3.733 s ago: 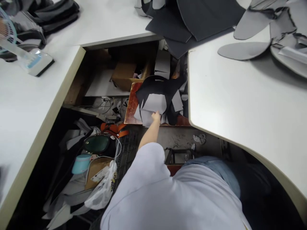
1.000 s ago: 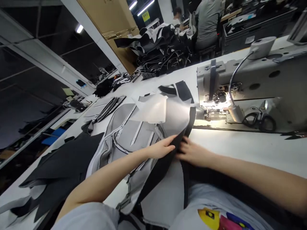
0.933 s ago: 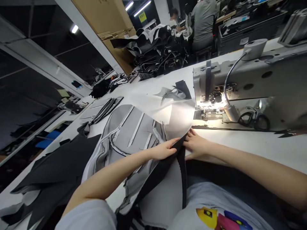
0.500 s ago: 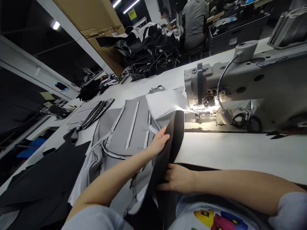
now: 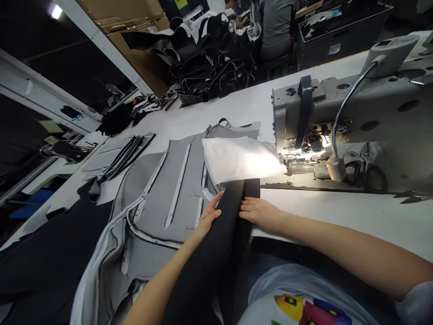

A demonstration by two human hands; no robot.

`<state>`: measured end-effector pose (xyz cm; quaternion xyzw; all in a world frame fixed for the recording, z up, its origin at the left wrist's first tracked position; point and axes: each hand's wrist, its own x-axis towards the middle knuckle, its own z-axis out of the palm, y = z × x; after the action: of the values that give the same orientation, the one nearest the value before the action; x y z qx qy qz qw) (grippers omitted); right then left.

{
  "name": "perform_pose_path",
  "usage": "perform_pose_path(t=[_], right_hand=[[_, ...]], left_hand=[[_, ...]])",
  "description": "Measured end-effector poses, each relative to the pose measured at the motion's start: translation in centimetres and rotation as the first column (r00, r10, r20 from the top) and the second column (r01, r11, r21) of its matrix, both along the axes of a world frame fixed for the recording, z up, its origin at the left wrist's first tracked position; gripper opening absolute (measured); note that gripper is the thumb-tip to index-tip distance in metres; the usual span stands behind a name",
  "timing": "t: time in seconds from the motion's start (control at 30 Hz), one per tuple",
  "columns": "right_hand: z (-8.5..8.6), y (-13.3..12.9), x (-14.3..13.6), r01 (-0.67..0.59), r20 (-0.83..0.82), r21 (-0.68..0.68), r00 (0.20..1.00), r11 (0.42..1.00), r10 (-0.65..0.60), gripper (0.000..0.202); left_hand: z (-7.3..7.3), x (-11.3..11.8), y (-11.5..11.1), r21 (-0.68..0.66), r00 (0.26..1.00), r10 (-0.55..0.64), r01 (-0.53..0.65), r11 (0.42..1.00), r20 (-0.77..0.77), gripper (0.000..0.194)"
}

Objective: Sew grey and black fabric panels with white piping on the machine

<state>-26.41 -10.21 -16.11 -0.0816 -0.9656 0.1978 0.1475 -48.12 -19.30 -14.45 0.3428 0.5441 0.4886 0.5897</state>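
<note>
A sewn cover of grey backing with white strips (image 5: pixel 177 185) lies spread out, its black fabric (image 5: pixel 216 248) folded over along the right side and hanging toward my lap. My left hand (image 5: pixel 207 221) is closed at the left edge of this black fabric, thumb and forefinger showing and the other fingers partly hidden. On the fabric's right-hand strip my right hand (image 5: pixel 259 213) rests flat with its fingers stretched out. A white sheet (image 5: pixel 237 158) lies above both hands and reaches to the needle area of the sewing machine (image 5: pixel 314 117), which a lamp lights up.
Scissors (image 5: pixel 367 174) lie under the machine's arm. To the left are a stack of dark-edged grey pieces (image 5: pixel 126 155) and a large black cloth (image 5: pixel 57 257). Behind the table stand a heap of black pieces (image 5: pixel 216 58), a cardboard box (image 5: pixel 118 18) and a dark crate (image 5: pixel 341 38); people sit beyond.
My right hand has moved up from beneath the fabric's lower part onto its right strip. My left hand has come lower, and the raised black flap now lies flatter. The view has shifted.
</note>
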Motion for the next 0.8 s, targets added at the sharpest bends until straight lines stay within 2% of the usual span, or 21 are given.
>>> perform_pose_path(t=[0.07,0.13,0.2,0.23,0.27,0.3,0.37,0.4,0.47,0.5,0.57,0.63,0.7,0.73,0.8], right_hand=[[0.0,-0.8,-0.1,-0.018,-0.002,0.015,1.0,1.0,0.018,0.019],[0.2,-1.0,0.0,0.075,0.029,0.001,0.997,0.997,-0.075,0.021],[0.4,-0.9,0.1,0.178,0.08,-0.001,0.981,0.984,-0.177,0.035],[0.4,-0.9,0.1,0.201,0.101,0.006,0.974,0.979,-0.201,0.041],[0.5,-1.0,0.1,0.203,0.118,0.019,0.972,0.979,-0.204,0.044],[0.5,-1.0,0.1,0.19,0.131,0.037,0.972,0.981,-0.194,0.044],[0.4,-1.4,0.2,0.165,0.158,0.068,0.972,0.984,-0.174,0.038],[0.3,-1.6,0.3,0.159,0.173,0.078,0.97,0.984,-0.171,0.035],[0.3,-1.9,0.5,0.151,0.192,0.088,0.967,0.985,-0.166,0.032],[0.4,-2.0,0.6,0.151,0.19,0.086,0.968,0.985,-0.165,0.033],[0.5,-2.2,0.7,0.152,0.176,0.067,0.971,0.986,-0.161,0.04],[0.6,-2.1,0.8,0.146,0.175,0.038,0.973,0.989,-0.151,0.051],[0.7,-2.0,0.8,0.136,0.193,0.014,0.972,0.991,-0.136,0.063],[0.7,-1.9,0.8,0.131,0.2,0.008,0.971,0.991,-0.13,0.066],[0.6,-1.8,0.8,0.127,0.204,0.003,0.971,0.992,-0.125,0.07]], left_hand=[[-0.5,-0.1,-3.2,-0.027,1.0,0.001,-0.001,1.0,0.015,0.079],[0.0,0.0,-5.8,-0.053,0.999,-0.041,0.04,0.998,-0.014,0.076],[1.3,0.3,-6.7,-0.03,0.98,-0.146,0.143,0.989,-0.138,0.067],[2.2,0.6,-6.3,-0.005,0.944,-0.219,0.224,0.974,-0.249,0.063],[3.1,0.9,-5.4,0.016,0.878,-0.289,0.319,0.948,-0.381,0.059],[3.9,1.4,-4.1,0.027,0.783,-0.348,0.421,0.907,-0.517,0.057],[5.0,2.4,-0.3,-0.014,0.559,-0.42,0.59,0.808,-0.715,0.055],[5.4,2.8,1.9,-0.052,0.464,-0.442,0.643,0.764,-0.768,0.057],[6.0,3.4,6.2,-0.137,0.327,-0.453,0.667,0.732,-0.829,0.066],[6.4,3.3,8.1,-0.165,0.279,-0.434,0.65,0.742,-0.857,0.072],[7.5,2.0,11.0,-0.162,0.198,-0.317,0.55,0.819,-0.928,0.082],[8.7,-0.4,12.6,-0.035,0.111,-0.08,0.361,0.932,-0.991,0.084],[9.1,-3.4,12.9,0.093,0.008,0.093,0.119,0.989,-0.996,0.082],[8.8,-4.7,12.5,0.088,-0.022,0.088,0.01,0.996,-0.996,0.081],[7.4,-6.3,11.3,-0.022,-0.043,-0.029,-0.145,0.989,-0.999,0.079]])
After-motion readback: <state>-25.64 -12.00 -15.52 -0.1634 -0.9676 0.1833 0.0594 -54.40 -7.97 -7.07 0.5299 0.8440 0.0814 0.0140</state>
